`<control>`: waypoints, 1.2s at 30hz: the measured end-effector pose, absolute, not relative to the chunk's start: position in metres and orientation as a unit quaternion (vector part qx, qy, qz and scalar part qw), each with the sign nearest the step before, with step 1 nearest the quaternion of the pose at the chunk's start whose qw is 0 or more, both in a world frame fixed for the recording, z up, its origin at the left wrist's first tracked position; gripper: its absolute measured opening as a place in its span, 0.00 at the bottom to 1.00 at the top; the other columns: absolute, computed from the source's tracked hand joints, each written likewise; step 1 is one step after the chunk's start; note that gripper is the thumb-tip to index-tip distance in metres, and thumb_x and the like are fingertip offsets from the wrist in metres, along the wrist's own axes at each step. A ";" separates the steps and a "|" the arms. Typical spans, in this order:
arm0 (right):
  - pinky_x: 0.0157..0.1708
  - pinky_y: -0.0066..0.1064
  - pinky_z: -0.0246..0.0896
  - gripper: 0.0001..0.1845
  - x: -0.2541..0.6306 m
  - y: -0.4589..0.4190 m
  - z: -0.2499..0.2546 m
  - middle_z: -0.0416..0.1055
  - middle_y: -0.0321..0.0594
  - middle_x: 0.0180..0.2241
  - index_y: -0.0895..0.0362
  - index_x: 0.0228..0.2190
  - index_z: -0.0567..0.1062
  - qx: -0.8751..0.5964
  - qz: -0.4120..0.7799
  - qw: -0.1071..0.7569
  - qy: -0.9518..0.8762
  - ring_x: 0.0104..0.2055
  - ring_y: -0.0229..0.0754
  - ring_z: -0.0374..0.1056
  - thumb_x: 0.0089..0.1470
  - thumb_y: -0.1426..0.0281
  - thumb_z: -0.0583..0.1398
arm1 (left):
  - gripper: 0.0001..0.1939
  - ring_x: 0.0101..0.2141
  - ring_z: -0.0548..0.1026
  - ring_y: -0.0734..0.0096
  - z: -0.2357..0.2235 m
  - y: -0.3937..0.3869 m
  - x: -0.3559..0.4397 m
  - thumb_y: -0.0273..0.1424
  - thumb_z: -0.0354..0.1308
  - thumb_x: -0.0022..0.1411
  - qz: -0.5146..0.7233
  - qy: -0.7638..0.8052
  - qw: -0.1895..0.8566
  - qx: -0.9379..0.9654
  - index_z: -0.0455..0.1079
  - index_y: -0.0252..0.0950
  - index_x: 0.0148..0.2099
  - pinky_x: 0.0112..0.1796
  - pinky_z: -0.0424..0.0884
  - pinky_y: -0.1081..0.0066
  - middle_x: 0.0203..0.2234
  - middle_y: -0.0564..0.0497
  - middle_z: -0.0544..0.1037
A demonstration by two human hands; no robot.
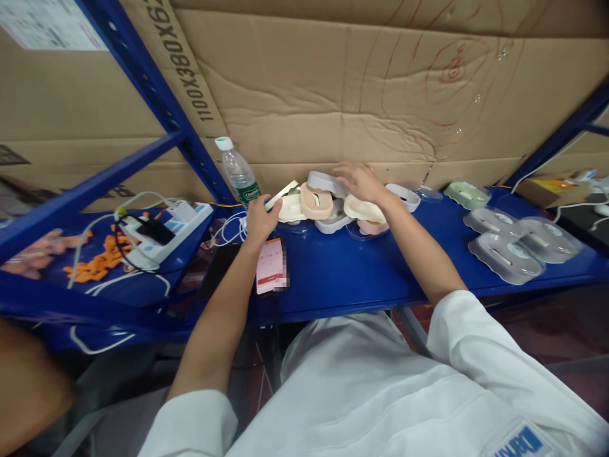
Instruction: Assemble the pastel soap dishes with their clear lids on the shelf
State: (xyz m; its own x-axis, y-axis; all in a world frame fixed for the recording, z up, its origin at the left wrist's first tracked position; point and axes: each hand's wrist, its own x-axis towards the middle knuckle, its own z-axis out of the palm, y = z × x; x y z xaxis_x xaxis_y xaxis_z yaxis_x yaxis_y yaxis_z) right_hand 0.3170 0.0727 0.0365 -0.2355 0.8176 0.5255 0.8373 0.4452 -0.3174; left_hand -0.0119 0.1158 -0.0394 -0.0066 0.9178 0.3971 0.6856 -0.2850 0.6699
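My left hand is at the left end of a pile of pastel plastic shells, thumb and fingers closed on a thin cream plastic piece. My right hand reaches over the back of the pile, its fingers at the right end of a lilac oval shell on top; the far fingertips are partly hidden. Below that shell leans a peach oval shell with a slot. A grey shell and a cream shell lie beside it, under my right wrist.
A water bottle stands behind my left hand. A phone lies near the blue shelf's front edge. On the right are several clear-covered packs and a green one. A power strip and orange pieces lie left, beyond the blue frame.
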 end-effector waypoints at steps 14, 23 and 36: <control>0.66 0.50 0.66 0.25 0.483 -0.029 0.017 0.77 0.50 0.62 0.54 0.60 0.80 -0.771 -0.043 0.182 -0.609 0.65 0.57 0.72 0.65 0.71 0.56 | 0.20 0.62 0.71 0.32 -0.014 0.081 -0.001 0.40 0.57 0.70 0.378 0.558 0.034 0.738 0.76 0.37 0.58 0.62 0.64 0.38 0.59 0.32 0.75; 0.69 0.63 0.56 0.35 0.502 -0.028 -0.037 0.67 0.55 0.69 0.56 0.67 0.70 -0.835 -0.102 0.196 -0.503 0.72 0.64 0.61 0.59 0.72 0.58 | 0.17 0.57 0.75 0.37 -0.018 0.084 -0.001 0.38 0.54 0.70 0.354 0.560 0.031 0.749 0.79 0.37 0.52 0.59 0.68 0.44 0.54 0.35 0.78; 0.68 0.50 0.63 0.35 0.503 -0.016 -0.046 0.73 0.53 0.65 0.56 0.65 0.74 -0.794 -0.109 0.269 -0.534 0.69 0.54 0.66 0.58 0.75 0.54 | 0.14 0.58 0.74 0.37 -0.020 0.083 0.001 0.36 0.55 0.69 0.360 0.550 0.041 0.753 0.79 0.38 0.49 0.60 0.67 0.45 0.53 0.36 0.78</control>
